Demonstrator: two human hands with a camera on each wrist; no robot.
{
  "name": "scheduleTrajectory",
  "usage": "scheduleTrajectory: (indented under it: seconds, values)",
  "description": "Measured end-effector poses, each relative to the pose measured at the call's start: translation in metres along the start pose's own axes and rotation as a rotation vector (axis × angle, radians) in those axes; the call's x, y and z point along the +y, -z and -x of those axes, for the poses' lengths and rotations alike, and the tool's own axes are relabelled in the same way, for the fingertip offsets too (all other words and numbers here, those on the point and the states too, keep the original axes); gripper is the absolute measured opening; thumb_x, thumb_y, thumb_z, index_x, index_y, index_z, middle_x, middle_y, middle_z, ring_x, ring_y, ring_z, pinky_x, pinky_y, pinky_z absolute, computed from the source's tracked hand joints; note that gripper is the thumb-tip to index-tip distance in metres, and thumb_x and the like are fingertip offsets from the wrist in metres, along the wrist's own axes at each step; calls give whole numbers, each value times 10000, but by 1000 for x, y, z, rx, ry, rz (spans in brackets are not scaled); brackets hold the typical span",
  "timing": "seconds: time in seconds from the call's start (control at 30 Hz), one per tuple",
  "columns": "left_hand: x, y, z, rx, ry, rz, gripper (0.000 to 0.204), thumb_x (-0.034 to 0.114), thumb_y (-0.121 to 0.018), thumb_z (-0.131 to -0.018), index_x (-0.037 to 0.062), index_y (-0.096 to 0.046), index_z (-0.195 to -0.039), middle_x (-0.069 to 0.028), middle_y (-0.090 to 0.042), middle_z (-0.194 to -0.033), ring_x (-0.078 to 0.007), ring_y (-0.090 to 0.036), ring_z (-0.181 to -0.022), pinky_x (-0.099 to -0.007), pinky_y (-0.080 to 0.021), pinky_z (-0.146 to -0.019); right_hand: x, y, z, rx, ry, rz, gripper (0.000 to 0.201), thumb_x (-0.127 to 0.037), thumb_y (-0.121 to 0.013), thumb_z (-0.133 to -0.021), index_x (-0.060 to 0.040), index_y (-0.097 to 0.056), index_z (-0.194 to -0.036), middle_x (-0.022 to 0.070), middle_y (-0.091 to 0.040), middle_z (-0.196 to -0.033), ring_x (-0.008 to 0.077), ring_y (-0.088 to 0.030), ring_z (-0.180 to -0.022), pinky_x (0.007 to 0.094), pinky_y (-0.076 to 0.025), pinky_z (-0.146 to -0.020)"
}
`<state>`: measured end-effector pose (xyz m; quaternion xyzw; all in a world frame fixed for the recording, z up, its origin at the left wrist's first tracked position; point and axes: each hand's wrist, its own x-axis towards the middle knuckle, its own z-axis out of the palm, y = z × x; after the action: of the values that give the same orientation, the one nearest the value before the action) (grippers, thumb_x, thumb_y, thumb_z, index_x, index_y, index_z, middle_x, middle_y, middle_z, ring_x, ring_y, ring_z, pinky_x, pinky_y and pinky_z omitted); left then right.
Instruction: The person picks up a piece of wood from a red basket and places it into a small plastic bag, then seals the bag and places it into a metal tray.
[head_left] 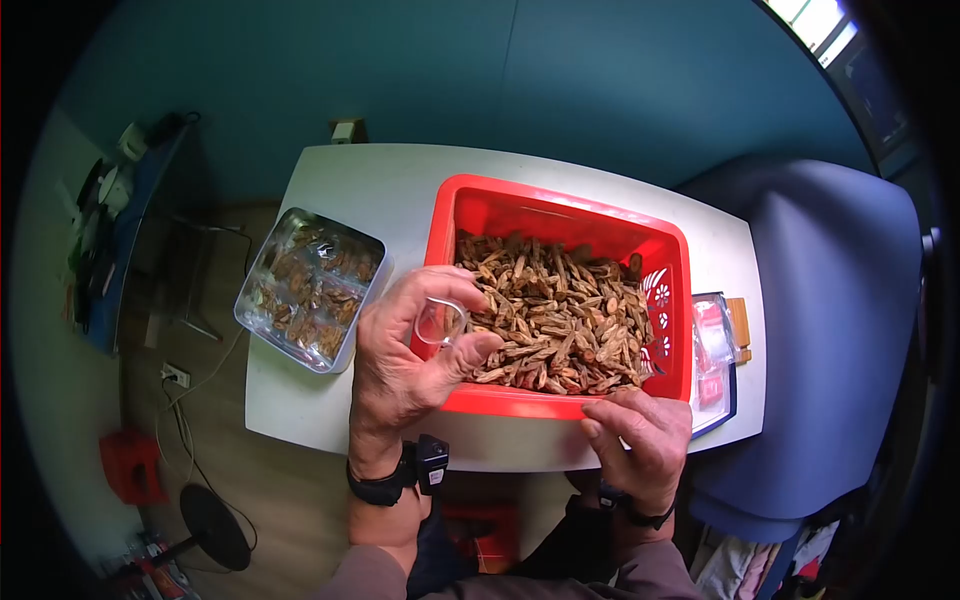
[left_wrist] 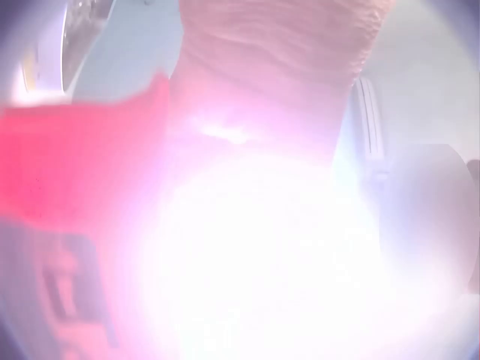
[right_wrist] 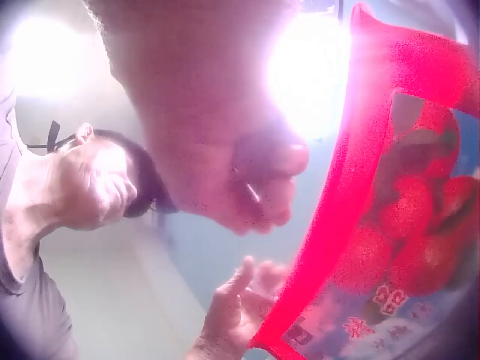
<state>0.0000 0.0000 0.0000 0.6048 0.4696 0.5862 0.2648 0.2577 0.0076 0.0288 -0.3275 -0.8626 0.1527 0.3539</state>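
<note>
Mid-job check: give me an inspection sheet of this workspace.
Surface: white table, bare at near left.
Job's things: brown dried pieces in red basket; clear round item above its left side.
Clutter: bagged pieces in metal tin, left; packets, right.
Hands: left hand holds the clear item; right hand at near rim, grip unclear.
Cables: cord from outlet, beyond table's left.
Surroundings: teal wall behind.

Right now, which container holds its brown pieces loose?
The red basket, piled with brown pieces; the silver tin to its left holds clear bags of brown bits.
</note>
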Motion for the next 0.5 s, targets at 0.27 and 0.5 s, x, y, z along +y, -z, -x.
scheduleTrajectory:
  seconds: [0.27, 0.5]
  values:
    - [-12, 16, 3, 276, 95, 127, 380, 213, -882, -753, 39, -657, -1005, -62, -692, -993, -121, -639, -856, -263, -519, -759, -10, 12, -25, -197, 85, 168, 244, -49, -803, -705, -37, -687, -919, 91, -670, -803, 224, -667, -612, 329, -517, -492]
    - [-14, 26, 4, 314, 171, 208, 379, 210, -881, -761, 35, -657, -1012, -18, -689, -932, -83, -604, -794, -239, -506, -725, -23, 25, -58, -639, 155, 421, 269, -100, -680, -802, -29, -619, -1054, 70, -583, -835, 209, -658, -708, 345, -535, -585]
